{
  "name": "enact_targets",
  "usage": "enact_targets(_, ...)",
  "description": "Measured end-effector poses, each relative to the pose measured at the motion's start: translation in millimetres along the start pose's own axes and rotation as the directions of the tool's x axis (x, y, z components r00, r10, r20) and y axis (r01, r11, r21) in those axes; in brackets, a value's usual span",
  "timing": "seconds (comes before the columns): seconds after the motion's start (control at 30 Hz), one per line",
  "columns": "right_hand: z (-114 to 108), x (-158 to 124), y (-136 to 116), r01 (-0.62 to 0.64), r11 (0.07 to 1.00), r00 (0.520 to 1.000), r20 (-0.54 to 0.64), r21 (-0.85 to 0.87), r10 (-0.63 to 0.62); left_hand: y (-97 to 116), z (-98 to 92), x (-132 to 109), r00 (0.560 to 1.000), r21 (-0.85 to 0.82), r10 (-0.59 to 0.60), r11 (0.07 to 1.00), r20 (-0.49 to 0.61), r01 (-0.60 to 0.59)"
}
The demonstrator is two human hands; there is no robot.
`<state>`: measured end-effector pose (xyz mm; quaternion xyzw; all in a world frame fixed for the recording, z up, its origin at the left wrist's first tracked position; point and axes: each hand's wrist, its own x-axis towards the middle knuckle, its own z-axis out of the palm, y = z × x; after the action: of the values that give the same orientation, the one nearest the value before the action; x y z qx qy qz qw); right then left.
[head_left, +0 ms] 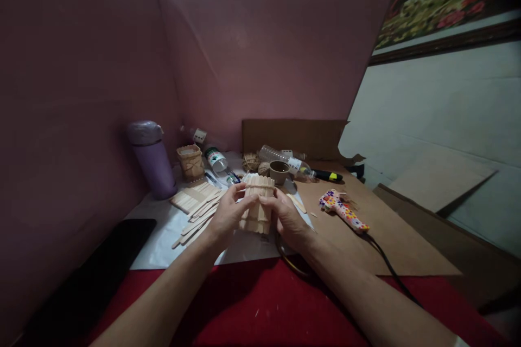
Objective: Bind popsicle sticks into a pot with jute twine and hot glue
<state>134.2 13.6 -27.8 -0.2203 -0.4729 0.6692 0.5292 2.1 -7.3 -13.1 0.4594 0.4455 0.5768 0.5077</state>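
Between my two hands is a small cup-shaped holder point(258, 207) made of upright craft sticks, with twine tied round it near the top and again lower down. My left hand point(230, 211) grips its left side, thumb on the front. From the right, my right hand point(291, 219) holds it too, its thumb close to the other one. The fingers behind the holder are mostly hidden. Loose craft sticks point(199, 222) lie fanned out beside my left hand, next to a banded bundle of sticks point(193, 197).
A purple tumbler point(154, 165), a finished-looking stick holder point(190, 162) and plastic bottles point(217, 160) stand or lie at the back left. Behind my hands are twine balls point(251, 161) and a brown cup point(279, 172). A flower-patterned glue gun point(344, 211) lies on cardboard point(391, 249), its cord trailing right.
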Motion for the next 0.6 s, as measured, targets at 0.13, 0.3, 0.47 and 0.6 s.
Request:
enact_targets(0.13,1.6,-1.1,-1.4,0.007,1.000,1.000,0.005,-0.024,-0.006,2.2,2.4,-0.7,1.000,0.035,0.015,0.999,-0.026,-0.014)
enact_targets(0.3,2.4,-2.7,-2.8,-0.013,1.000,1.000,-0.014,-0.007,0.013,3.1,3.1,-1.8,0.999,0.027,0.013,1.000,-0.029,-0.012)
enact_targets(0.47,2.3,-2.7,-1.9,-0.007,1.000,1.000,0.002,0.015,0.007,1.4,1.1,-1.4,0.999,0.020,0.017,1.000,-0.035,-0.017)
enact_targets(0.6,1.9,-1.8,-1.4,0.008,1.000,1.000,-0.008,-0.004,-0.008,2.9,1.5,-3.0,0.999,0.018,-0.003,1.000,-0.038,0.004)
